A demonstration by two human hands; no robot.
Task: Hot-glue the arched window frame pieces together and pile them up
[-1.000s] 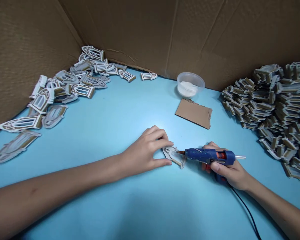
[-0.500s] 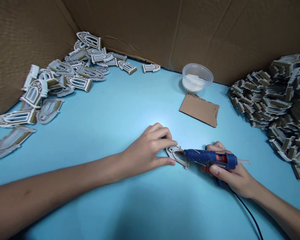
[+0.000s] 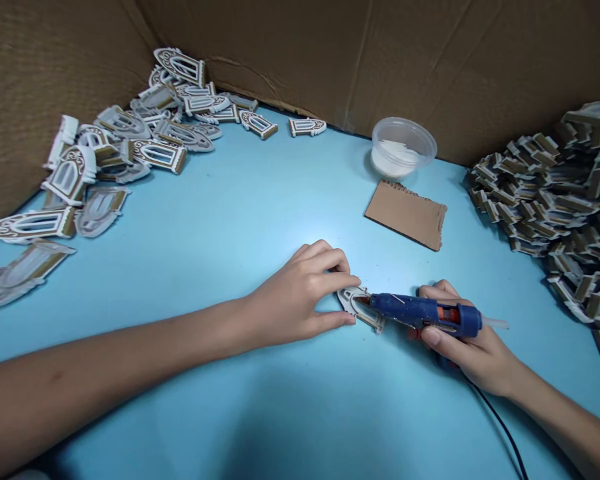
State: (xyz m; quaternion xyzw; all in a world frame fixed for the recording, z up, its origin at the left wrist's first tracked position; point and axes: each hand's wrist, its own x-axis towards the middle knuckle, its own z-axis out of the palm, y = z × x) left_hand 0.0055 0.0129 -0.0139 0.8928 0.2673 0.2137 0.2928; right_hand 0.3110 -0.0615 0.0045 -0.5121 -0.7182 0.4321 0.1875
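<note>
A small arched window piece (image 3: 361, 308), white with a brown edge, lies flat on the blue table top (image 3: 240, 220). My left hand (image 3: 300, 293) pinches its left end between thumb and fingers. My right hand (image 3: 467, 343) grips a blue glue gun (image 3: 423, 312) lying level. The gun's nozzle touches the inside of the window piece, and a clear glue stick juts from its back end.
Several finished window pieces (image 3: 120, 140) lie heaped at the back left. A big pile of brown-edged parts (image 3: 555, 200) fills the right side. A clear tub (image 3: 403, 148) and a cardboard scrap (image 3: 407, 213) sit at the back. Cardboard walls (image 3: 300, 53) enclose the table. A black cord (image 3: 500, 427) trails off.
My view has drifted, so everything sits slightly further right and higher. The nozzle has crept a little further left over the window piece. Both hands keep their hold.
</note>
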